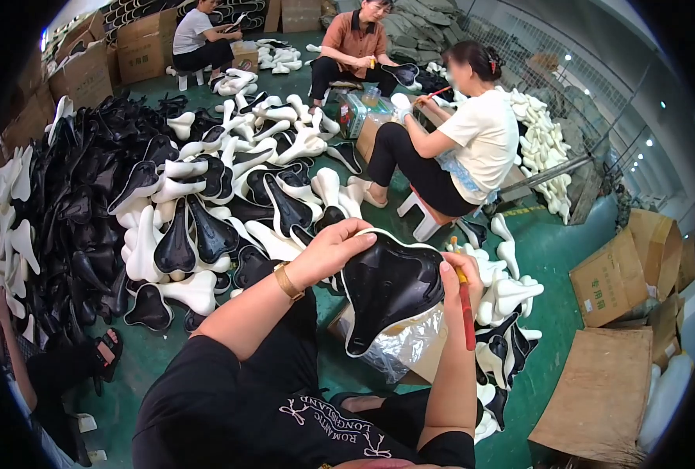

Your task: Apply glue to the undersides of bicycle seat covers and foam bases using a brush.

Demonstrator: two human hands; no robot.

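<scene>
Frame centre: I see left hand (325,254) and right hand (468,277), fingers (357,244) pinching a bike seat (390,283); right also grips red tool (468,316).

The saddle shell (390,281) looks like smooth, glossy black plastic; the white pads (195,291) look smooth and matt. Crinkled clear film (386,348) shines. By the right edge of the smooth, faintly glossy floor (554,250), brown cartons (611,275) are matt cardboard.
</scene>
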